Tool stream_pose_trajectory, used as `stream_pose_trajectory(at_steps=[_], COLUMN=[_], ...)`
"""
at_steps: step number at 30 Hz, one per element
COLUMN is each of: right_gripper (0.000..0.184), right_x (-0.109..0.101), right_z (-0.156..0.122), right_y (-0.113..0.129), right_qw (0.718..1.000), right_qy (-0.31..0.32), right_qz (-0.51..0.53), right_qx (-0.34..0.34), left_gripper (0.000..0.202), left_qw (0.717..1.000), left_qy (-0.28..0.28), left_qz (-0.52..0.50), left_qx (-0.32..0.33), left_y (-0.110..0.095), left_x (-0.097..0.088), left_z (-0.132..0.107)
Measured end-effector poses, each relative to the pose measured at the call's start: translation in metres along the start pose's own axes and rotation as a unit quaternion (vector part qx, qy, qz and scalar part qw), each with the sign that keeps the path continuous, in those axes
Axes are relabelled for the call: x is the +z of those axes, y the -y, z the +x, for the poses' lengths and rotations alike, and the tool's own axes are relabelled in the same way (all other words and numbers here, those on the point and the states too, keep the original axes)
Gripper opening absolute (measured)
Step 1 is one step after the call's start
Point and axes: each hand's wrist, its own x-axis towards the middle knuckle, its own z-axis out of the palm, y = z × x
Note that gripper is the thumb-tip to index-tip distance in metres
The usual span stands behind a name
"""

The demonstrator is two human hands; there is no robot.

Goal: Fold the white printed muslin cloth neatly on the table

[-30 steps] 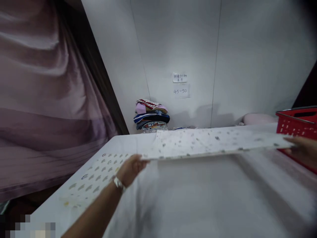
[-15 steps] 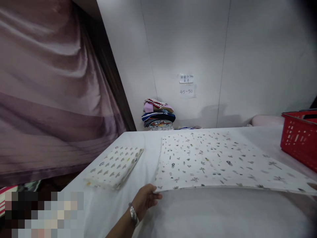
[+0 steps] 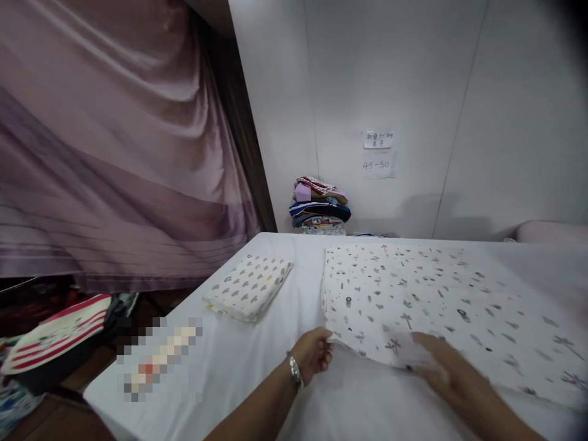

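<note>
A white cloth printed with small dark plants [image 3: 427, 294] lies spread flat on the white table [image 3: 257, 361]. My left hand [image 3: 313, 355], with a metal watch on the wrist, pinches the cloth's near left corner. My right hand [image 3: 441, 367] lies flat on the cloth's near edge with fingers stretched out and slightly blurred. A folded white cloth with grey and coloured spots [image 3: 250, 286] rests on the table to the left, apart from both hands.
A stack of folded colourful clothes [image 3: 319, 208] stands against the white wall behind the table. Two paper notes [image 3: 377, 153] hang on the wall. A mauve curtain [image 3: 114, 141] hangs at the left. A striped red and white item [image 3: 55, 334] lies low left.
The printed cloth came down from the air and now lies flat on the table. My right hand moved in from the right onto its near edge. The view swung right to left; the red basket left sight.
</note>
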Motion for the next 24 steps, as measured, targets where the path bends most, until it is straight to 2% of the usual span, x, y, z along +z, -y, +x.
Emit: stream_pose_trajectory(at_steps=[2, 3, 5, 7, 11, 13, 15, 18, 21, 24], right_gripper=[0.049, 0.050, 0.053, 0.048, 0.026, 0.024, 0.023, 0.021, 0.019, 0.026], right_x=[0.033, 0.045, 0.063, 0.074, 0.078, 0.068, 0.048, 0.009, -0.025, -0.046], right_z=[0.021, 0.032, 0.052, 0.069, 0.089, 0.092, 0.091, 0.079, 0.049, 0.006], right_y=[0.056, 0.080, 0.115, 0.133, 0.140, 0.140, 0.142, 0.144, 0.136, 0.117], right_qw=[0.996, 0.993, 0.992, 0.994, 0.997, 0.994, 0.988, 0.977, 0.981, 0.990], right_qy=[-0.008, -0.016, -0.024, -0.028, -0.007, 0.008, 0.020, 0.041, 0.041, -0.015], right_qz=[-0.010, -0.013, -0.012, -0.006, 0.030, 0.079, 0.141, 0.200, 0.180, 0.135], right_qx=[-0.094, -0.119, -0.125, -0.108, -0.075, -0.069, -0.063, -0.055, -0.064, -0.032], left_gripper=[0.019, 0.019, 0.021, 0.024, 0.027, 0.031, 0.037, 0.046, 0.050, 0.060], left_qw=[1.000, 1.000, 0.999, 0.999, 0.997, 0.993, 0.990, 0.993, 0.999, 0.999], left_qy=[0.015, 0.022, 0.034, 0.040, 0.051, 0.076, 0.092, 0.062, 0.023, 0.006], left_qz=[0.005, 0.005, 0.007, 0.015, 0.037, 0.054, 0.074, 0.074, 0.023, -0.039], left_qx=[0.001, 0.004, 0.011, 0.020, 0.052, 0.067, 0.076, 0.070, 0.041, 0.028], left_y=[-0.001, -0.002, -0.004, -0.005, -0.009, -0.011, -0.015, -0.024, -0.033, -0.043], left_x=[0.004, 0.005, 0.007, 0.008, 0.011, 0.009, 0.003, -0.012, -0.024, -0.024], left_z=[0.001, 0.002, 0.003, 0.003, -0.002, -0.003, 0.000, 0.017, 0.043, 0.066])
